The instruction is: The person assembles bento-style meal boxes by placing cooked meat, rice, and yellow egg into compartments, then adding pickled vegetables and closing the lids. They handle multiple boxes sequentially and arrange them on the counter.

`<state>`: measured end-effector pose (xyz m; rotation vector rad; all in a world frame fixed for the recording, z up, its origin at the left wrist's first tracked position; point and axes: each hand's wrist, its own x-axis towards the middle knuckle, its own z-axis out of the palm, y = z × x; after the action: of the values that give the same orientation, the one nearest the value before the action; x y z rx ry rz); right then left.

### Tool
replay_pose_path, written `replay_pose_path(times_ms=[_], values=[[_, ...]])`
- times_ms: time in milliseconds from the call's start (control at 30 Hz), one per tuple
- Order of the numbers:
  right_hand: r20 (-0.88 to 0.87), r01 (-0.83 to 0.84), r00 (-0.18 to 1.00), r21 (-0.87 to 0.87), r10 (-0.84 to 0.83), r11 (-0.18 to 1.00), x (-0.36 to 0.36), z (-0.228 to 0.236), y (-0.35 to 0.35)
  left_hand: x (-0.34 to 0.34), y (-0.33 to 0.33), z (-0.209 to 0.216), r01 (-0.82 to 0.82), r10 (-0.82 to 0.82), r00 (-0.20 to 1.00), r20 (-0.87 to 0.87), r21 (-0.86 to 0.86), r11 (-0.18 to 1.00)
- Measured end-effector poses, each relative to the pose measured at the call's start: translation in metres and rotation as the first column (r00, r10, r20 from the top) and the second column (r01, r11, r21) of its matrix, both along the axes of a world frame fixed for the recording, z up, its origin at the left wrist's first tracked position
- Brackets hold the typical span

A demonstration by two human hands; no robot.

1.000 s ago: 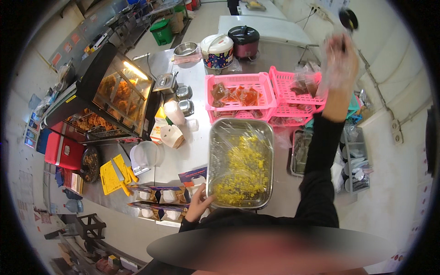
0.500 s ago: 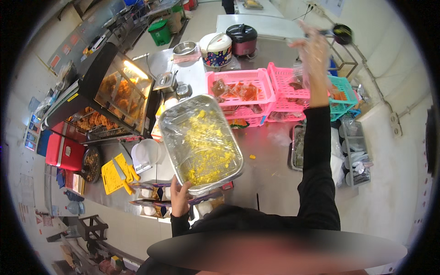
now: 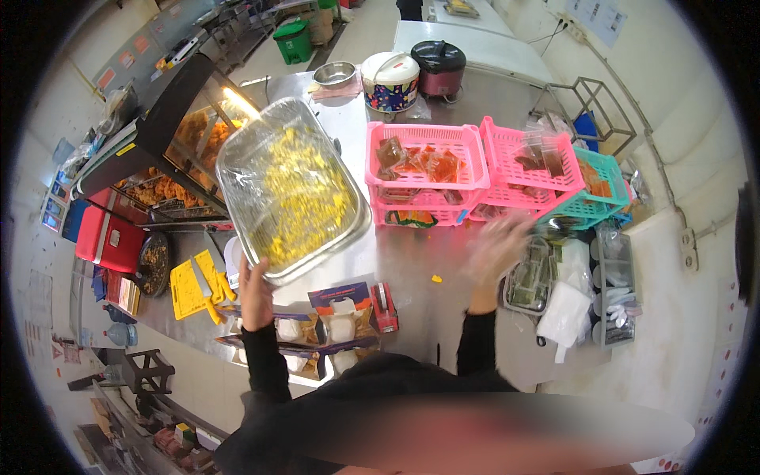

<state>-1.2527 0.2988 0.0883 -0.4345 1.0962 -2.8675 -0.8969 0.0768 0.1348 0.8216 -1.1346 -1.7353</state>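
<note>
My left hand (image 3: 257, 297) grips the near edge of a metal tray (image 3: 277, 273), lifted and tilted over the left part of the counter. Yellow crumbly food, like chopped scrambled egg (image 3: 305, 194), lies in it under clear plastic wrap (image 3: 245, 178). My right hand (image 3: 499, 249), in a clear plastic glove, is raised over the counter, right of the tray and beside a smaller metal tray of dark green pieces (image 3: 529, 277). Its fingers look stretched out though blurred, and I see nothing in them.
Pink baskets (image 3: 427, 186) and a green basket (image 3: 590, 210) with bagged food stand ahead. On the left are a lit food warmer (image 3: 154, 134) and a knife (image 3: 202, 277) on a yellow cutting board (image 3: 186, 297). Packaged boxes (image 3: 340, 301) line the near edge. A yellow scrap (image 3: 436, 279) lies mid-counter.
The tray has moved left in my left hand. My right hand has come down and toward me from the far right; the black round thing near it there is out of sight.
</note>
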Motion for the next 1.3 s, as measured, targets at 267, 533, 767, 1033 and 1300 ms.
replay_pose_path(times_ms=[267,533,767,1033,1300], values=[[0.49,-0.923,0.174,-0.22,0.854,0.315,0.077,-0.301,-0.025,-0.118,-0.155,0.029,0.214,-0.225,0.972,-0.06,-0.157,0.964],[0.627,-0.957,-0.063,-0.259,0.777,0.131,0.065,-0.349,-0.058,-0.276,-0.344,-0.037,0.491,-0.153,0.756,0.636,-0.398,0.775],[0.684,-0.955,-0.075,-0.258,0.725,0.144,0.063,-0.363,-0.044,-0.318,-0.38,-0.109,0.581,-0.564,0.677,0.473,0.126,0.804],[0.728,-0.952,-0.104,-0.271,0.677,0.145,0.061,-0.366,-0.032,-0.37,-0.378,-0.254,0.458,-0.558,0.754,0.347,0.331,0.825],[0.723,-0.953,-0.123,-0.276,0.68,0.122,0.065,-0.365,-0.036,-0.389,-0.423,-0.403,0.729,-0.492,0.331,0.805,0.112,0.675]])
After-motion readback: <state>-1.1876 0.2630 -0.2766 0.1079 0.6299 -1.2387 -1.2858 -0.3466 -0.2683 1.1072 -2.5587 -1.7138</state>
